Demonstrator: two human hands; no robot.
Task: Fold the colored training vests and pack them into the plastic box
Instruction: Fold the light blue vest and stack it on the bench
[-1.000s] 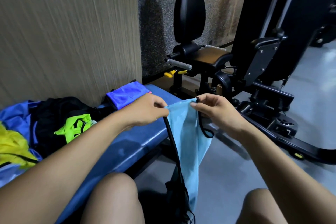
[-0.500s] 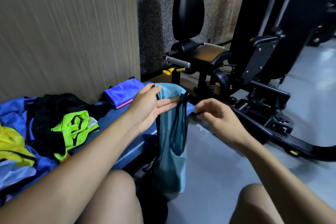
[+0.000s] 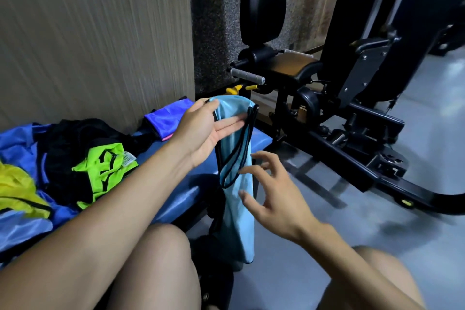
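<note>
the left forearm reaches in from the lower left, bare, angled up toward the middle of the view. the left hand (image 3: 201,131) is turned palm up and toward the right, its fingers (image 3: 231,124) straight and lying together, thumb raised at the top, with light blue cloth draped over them. the right forearm comes in from the lower right, also bare. the right hand (image 3: 276,199) hangs lower than the left, back toward the camera, fingers (image 3: 254,171) spread and loosely curved, holding nothing, their tips just beside the hanging cloth. both bare knees show at the bottom edge.
</note>
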